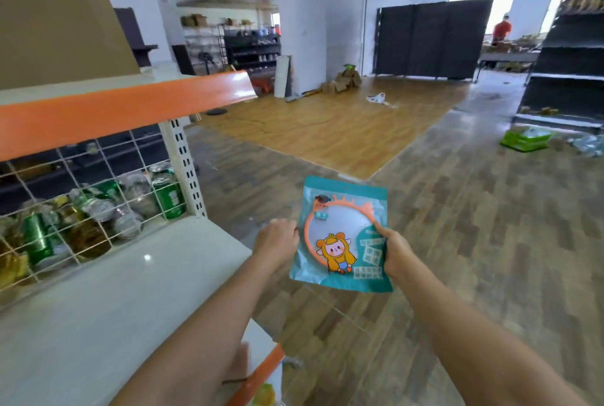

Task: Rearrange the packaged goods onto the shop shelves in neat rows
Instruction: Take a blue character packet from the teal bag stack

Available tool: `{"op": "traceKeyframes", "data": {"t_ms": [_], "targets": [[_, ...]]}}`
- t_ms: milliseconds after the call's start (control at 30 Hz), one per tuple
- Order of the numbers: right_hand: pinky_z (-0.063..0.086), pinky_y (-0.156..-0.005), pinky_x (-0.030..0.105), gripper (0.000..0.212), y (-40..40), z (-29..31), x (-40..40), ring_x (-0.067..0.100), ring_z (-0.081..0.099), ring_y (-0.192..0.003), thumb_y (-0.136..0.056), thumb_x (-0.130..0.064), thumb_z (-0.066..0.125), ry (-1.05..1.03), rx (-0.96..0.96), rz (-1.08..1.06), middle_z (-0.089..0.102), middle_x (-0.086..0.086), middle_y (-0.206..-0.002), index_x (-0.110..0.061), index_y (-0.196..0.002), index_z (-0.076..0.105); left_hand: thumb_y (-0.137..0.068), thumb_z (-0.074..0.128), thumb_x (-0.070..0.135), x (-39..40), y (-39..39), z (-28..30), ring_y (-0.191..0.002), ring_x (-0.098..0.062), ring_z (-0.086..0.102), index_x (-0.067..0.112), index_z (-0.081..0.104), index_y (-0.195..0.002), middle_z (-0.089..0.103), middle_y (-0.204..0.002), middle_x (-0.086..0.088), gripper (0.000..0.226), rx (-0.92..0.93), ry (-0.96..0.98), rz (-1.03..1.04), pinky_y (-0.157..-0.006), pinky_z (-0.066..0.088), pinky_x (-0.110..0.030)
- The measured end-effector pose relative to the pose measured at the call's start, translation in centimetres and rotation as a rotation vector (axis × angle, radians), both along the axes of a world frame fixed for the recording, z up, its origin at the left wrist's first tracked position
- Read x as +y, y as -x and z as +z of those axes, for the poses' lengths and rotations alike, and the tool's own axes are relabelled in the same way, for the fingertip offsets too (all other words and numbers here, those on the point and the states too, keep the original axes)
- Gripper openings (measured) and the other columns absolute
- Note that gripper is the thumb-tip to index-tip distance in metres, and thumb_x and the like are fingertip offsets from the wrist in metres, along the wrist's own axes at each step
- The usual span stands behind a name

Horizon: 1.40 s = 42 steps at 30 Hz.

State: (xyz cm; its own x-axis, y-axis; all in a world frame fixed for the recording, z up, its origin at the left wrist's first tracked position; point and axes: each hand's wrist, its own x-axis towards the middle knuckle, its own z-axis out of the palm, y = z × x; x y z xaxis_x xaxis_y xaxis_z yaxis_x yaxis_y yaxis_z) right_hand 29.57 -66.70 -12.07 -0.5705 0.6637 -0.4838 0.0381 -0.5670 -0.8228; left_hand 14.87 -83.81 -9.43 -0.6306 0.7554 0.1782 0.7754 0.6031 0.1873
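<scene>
- Packet (pixel 343 235): teal flat pouch, clear round window with an orange ring inside and a cartoon figure in yellow printed on the front. I hold it upright in the air between my two hands, out over the wooden floor (pixel 490 226), not on any shelf.
- Left hand (pixel 277 244): fingers curled against the packet's left edge, about halfway up; I see the back of the hand, so how the fingertips lie behind the packet I cannot tell.
- Right hand (pixel 394 250): grips the packet's lower right side, thumb pressed on the front face, fingers hidden behind it.
- White shelf (pixel 124 291): to the left of my left hand and just below it; its near surface is bare where I look.
- Wire-mesh divider (pixel 81 209): stands along the back of that shelf, further left of the left hand. Behind it, green drink cans (pixel 168 198) stand upright beside gold ones, some with silver tops showing.
- Orange shelf edge (pixel 124 108): above and left of both hands, with a brown cardboard box (pixel 58 13) on top.
- Green package (pixel 526 139): on the floor well beyond my right hand, to the right, near dark shelving (pixel 568 56).
</scene>
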Motion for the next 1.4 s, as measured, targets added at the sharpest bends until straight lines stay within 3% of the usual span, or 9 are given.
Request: {"op": "traceKeyframes", "data": {"t_ms": [333,533,667,800,900,967,1067,1200,1400], "targets": [[0.046,-0.064,0.034,0.020,11.9,2.2,2.3,0.021,0.057,-0.063,-0.091,-0.025,0.059,-0.046,0.047,0.352,0.061,0.005,-0.072,-0.009,-0.080,0.056,-0.098,0.033,0.021,-1.8,6.2,1.2,-0.104,-0.030,0.054,0.008,0.058,-0.108,0.062,-0.111,-0.012,0.030,-0.024,-0.036,0.327,-0.082,0.046,-0.039],[0.049,-0.061,0.032,0.018,17.3,2.6,0.8,0.019,0.063,-0.056,-0.092,-0.026,0.058,-0.066,0.074,0.593,0.067,0.001,-0.061,-0.010,-0.084,0.057,-0.099,0.034,0.020,-5.2,8.0,0.7,-0.096,-0.032,0.058,0.008,0.059,-0.102,0.065,-0.105,-0.015,0.028,-0.171,-0.177,0.620,-0.073,0.043,-0.034],[0.051,-0.061,0.032,0.021,19.5,2.2,-1.2,0.018,0.065,-0.054,-0.092,-0.030,0.057,-0.038,0.074,0.731,0.069,0.000,-0.058,-0.011,-0.085,0.057,-0.099,0.037,0.021,-7.6,7.4,0.4,-0.102,-0.030,0.058,0.007,0.062,-0.109,0.065,-0.111,-0.012,0.031,-0.274,-0.329,0.809,-0.079,0.043,-0.033],[0.051,-0.061,0.033,0.022,20.9,1.7,-3.8,0.020,0.064,-0.060,-0.092,-0.031,0.057,0.001,0.056,0.852,0.069,0.002,-0.065,-0.010,-0.088,0.057,-0.100,0.037,0.031,-9.9,6.7,0.5,-0.106,-0.029,0.059,0.006,0.061,-0.112,0.064,-0.116,-0.013,0.036,-0.531,-0.626,0.958,-0.094,0.048,-0.038],[0.051,-0.065,0.035,0.022,21.7,1.2,-5.9,0.022,0.063,-0.068,-0.089,-0.030,0.061,0.031,0.043,0.920,0.066,0.005,-0.079,-0.008,-0.092,0.057,-0.096,0.047,0.044,-11.0,5.8,0.9,-0.096,-0.027,0.063,0.009,0.059,-0.114,0.065,-0.109,-0.012,0.041,-0.890,-0.933,0.989,-0.078,0.053,-0.034],[0.051,-0.067,0.036,0.023,22.3,1.0,-7.0,0.022,0.063,-0.071,-0.089,-0.028,0.061,0.049,0.044,0.958,0.066,0.007,-0.083,-0.007,-0.096,0.057,-0.095,0.053,0.040,-11.7,5.0,1.1,-0.085,-0.021,0.063,0.011,0.059,-0.108,0.065,-0.097,-0.007,0.032,-0.988,-0.996,0.960,-0.066,0.051,-0.029],[0.052,-0.069,0.037,0.023,23.0,0.7,-8.4,0.022,0.063,-0.072,-0.090,-0.028,0.061,0.033,0.022,1.019,0.065,0.007,-0.085,-0.007,-0.098,0.055,-0.095,0.055,0.027,-13.0,4.5,0.9,-0.076,-0.017,0.060,0.011,0.056,-0.106,0.063,-0.088,-0.004,0.019,-0.976,-1.014,0.942,-0.062,0.048,-0.026],[0.052,-0.086,0.040,0.025,24.3,0.9,-9.3,0.024,0.064,-0.078,-0.091,-0.028,0.060,-0.096,-0.013,1.041,0.066,0.009,-0.091,-0.006,-0.103,0.056,-0.095,0.055,0.022,-14.1,5.4,0.7,-0.074,-0.016,0.060,0.012,0.056,-0.090,0.063,-0.084,-0.004,0.012,-0.951,-1.050,0.996,-0.061,0.048,-0.027],[0.051,-0.085,0.039,0.024,25.5,0.9,-8.8,0.027,0.059,-0.093,-0.096,-0.013,0.052,-0.429,-0.073,1.018,0.061,0.014,-0.109,-0.005,-0.118,0.054,-0.095,0.057,0.019,-15.1,6.5,0.0,-0.065,-0.017,0.055,0.011,0.050,-0.080,0.059,-0.076,-0.006,0.018,-0.911,-1.048,1.045,-0.056,0.048,-0.026]]}}
